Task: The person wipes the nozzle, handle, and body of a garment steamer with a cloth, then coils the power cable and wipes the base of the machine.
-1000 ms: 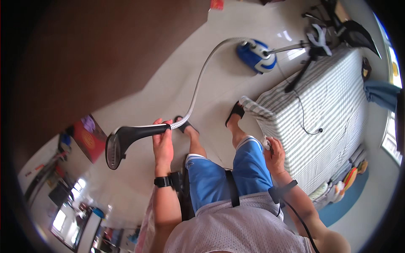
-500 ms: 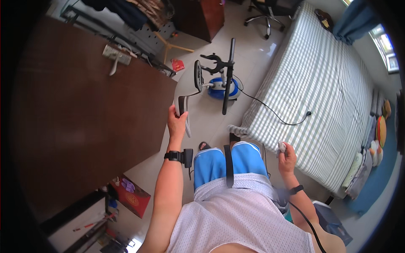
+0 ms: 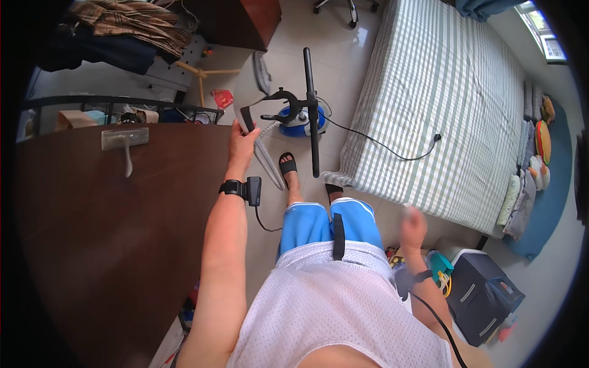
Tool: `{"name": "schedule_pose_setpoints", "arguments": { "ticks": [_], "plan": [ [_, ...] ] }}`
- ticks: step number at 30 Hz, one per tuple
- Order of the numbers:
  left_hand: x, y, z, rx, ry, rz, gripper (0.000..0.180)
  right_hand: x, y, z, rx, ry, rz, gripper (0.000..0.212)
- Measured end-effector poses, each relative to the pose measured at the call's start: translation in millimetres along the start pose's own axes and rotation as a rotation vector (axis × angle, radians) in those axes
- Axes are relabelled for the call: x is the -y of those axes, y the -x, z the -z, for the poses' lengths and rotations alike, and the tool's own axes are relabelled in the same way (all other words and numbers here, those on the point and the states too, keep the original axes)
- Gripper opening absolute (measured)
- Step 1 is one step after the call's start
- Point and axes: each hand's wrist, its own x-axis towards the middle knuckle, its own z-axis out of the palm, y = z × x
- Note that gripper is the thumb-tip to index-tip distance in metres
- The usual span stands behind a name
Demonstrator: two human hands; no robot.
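My left hand (image 3: 241, 147) is closed round the handle of a white garment steamer head (image 3: 247, 92), raised beside the stand. A grey hose (image 3: 268, 161) hangs in a loop below it. The steamer's blue base (image 3: 293, 129) stands on the floor, with a black hanger bar (image 3: 315, 144) and a curved black bracket (image 3: 286, 97) above it. My right hand (image 3: 415, 232) is closed near the bed's front edge, around a small pale crumpled thing, smeared by motion. The steamer's black power cord runs over the bed to its plug (image 3: 437, 138).
A brown door (image 3: 104, 233) with a lever handle (image 3: 127, 147) fills the left side. The bed (image 3: 423, 80) with a checked sheet stands right. A clothes rack (image 3: 92, 104) is at far left; a dark storage box (image 3: 481, 294) stands near my right arm.
My view has turned and I am nearer the steamer stand. The steamer head is still in my left hand; my right hand is still closed, now below the bed's edge and blurred.
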Motion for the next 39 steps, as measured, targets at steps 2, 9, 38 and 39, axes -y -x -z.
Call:
{"name": "schedule_pose_setpoints", "arguments": {
  "ticks": [2, 9, 38, 39],
  "plan": [
    [0, -19, -9, 0.049, -0.007, 0.02, 0.033, 17, 5, -16, -0.029, 0.047, -0.023, 0.031],
    [31, -58, -32, 0.27, 0.006, -0.138, 0.043, 46, 42, -68, -0.005, 0.007, -0.194, 0.026],
    [60, -34, 14, 0.669, -0.767, 0.196, 0.039, 106, 33, -130, -0.064, 0.063, -0.251, 0.029],
    [49, -27, 16, 0.687, -0.768, 0.192, 0.039, 106, 30, -132, -0.055, 0.055, -0.228, 0.03]
  ]
}}
